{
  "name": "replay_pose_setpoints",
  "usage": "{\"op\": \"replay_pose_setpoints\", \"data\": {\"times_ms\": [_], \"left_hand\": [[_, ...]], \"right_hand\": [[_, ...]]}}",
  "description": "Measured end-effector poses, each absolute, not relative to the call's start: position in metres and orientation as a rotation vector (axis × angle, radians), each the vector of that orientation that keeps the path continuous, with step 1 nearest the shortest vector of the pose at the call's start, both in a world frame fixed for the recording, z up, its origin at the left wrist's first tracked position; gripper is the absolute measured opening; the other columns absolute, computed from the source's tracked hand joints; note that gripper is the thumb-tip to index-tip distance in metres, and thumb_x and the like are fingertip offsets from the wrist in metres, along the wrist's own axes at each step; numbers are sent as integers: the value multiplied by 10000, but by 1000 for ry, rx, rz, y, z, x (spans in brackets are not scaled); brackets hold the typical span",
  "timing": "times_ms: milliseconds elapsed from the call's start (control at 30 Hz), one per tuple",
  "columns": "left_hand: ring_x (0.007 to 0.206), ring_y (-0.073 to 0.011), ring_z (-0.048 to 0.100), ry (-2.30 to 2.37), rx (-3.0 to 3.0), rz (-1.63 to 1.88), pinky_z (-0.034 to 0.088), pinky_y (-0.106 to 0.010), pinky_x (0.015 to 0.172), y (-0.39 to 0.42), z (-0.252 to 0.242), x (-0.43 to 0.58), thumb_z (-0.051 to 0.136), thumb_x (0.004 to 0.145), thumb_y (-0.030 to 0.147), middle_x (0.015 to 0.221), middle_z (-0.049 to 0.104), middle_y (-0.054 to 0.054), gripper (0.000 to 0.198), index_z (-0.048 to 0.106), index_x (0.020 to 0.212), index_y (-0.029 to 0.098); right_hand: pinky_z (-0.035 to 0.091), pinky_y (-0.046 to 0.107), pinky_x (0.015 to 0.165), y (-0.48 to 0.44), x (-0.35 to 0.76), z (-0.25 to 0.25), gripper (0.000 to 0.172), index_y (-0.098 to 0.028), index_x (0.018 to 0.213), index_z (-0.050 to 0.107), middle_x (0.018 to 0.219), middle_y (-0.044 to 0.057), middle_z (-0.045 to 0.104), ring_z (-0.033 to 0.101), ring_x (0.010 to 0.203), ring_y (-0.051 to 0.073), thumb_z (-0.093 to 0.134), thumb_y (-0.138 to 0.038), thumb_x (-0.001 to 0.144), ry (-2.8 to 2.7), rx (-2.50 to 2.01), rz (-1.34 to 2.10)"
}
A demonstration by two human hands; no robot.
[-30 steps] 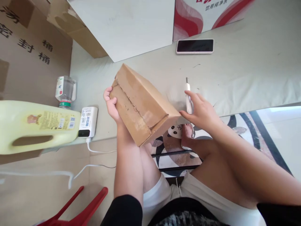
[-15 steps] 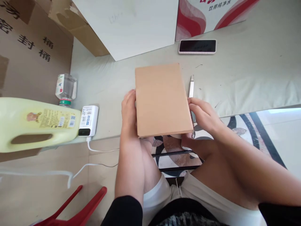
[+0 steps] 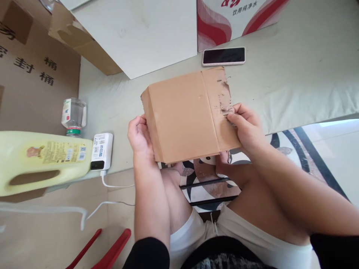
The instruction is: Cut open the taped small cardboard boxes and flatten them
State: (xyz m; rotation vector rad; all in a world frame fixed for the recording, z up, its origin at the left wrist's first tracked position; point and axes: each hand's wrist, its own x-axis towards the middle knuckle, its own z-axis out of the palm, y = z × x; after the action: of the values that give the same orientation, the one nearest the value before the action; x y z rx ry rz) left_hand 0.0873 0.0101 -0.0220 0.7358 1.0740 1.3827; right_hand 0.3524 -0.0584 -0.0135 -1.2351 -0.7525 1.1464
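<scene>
A brown cardboard box (image 3: 182, 116) is held tilted between my two hands above the edge of the covered surface. Its right-hand flap ends in a torn, ragged edge. My right hand (image 3: 248, 125) pinches that flap, thumb on top and fingers behind. At the opposite side, my left hand (image 3: 140, 136) grips the box with curled fingers, partly hidden behind its edge. The utility knife seen earlier on the surface is out of sight.
A phone (image 3: 223, 56) lies behind the box, before a white carton (image 3: 151, 33) and a red-and-white water carton (image 3: 214, 28). To the left are a yellow jug (image 3: 67, 149), a white power bank (image 3: 102, 149) with a cable, and a clear bottle (image 3: 74, 114).
The box has been turned and tilted, so its torn flap now shows at the right. My right hand has moved up onto that flap. The knife has gone from view.
</scene>
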Motion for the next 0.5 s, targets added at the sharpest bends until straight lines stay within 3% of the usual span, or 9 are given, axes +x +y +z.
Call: {"op": "replay_pose_setpoints", "data": {"times_ms": [167,300,400,500], "left_hand": [[1056,-293,720,986,795,1399,596,-401,908,8,-18,83,615,784,583,1021,776,-93,446,742,965,196],[1305,-356,621,923,892,1287,558,-449,1030,0,-14,92,671,744,610,1305,721,-96,574,734,1165,225],[1413,-357,542,885,957,1251,517,-455,1110,-3,-15,103,722,721,581,1395,678,-73,551,724,1169,260],[1465,-350,492,909,1039,1298,468,-473,1174,-1,-19,112,678,758,619,1351,701,-80,536,720,1148,254]], "right_hand": [[426,234,523,-48,358,-24,253,-229,734,502,677,-39,524,486,583,102,722,-353,751,-549,-1223,1093],[603,393,815,-46,362,-23,289,-251,881,602,843,17,657,694,933,236,611,-528,797,-534,-953,1136],[586,487,989,-50,361,-24,434,-262,1001,657,1042,54,730,654,1223,320,599,-630,779,-711,-835,1155],[536,513,1090,-54,360,-34,634,-282,1097,676,1220,56,725,574,1364,342,567,-809,762,-971,-933,1121]]}}
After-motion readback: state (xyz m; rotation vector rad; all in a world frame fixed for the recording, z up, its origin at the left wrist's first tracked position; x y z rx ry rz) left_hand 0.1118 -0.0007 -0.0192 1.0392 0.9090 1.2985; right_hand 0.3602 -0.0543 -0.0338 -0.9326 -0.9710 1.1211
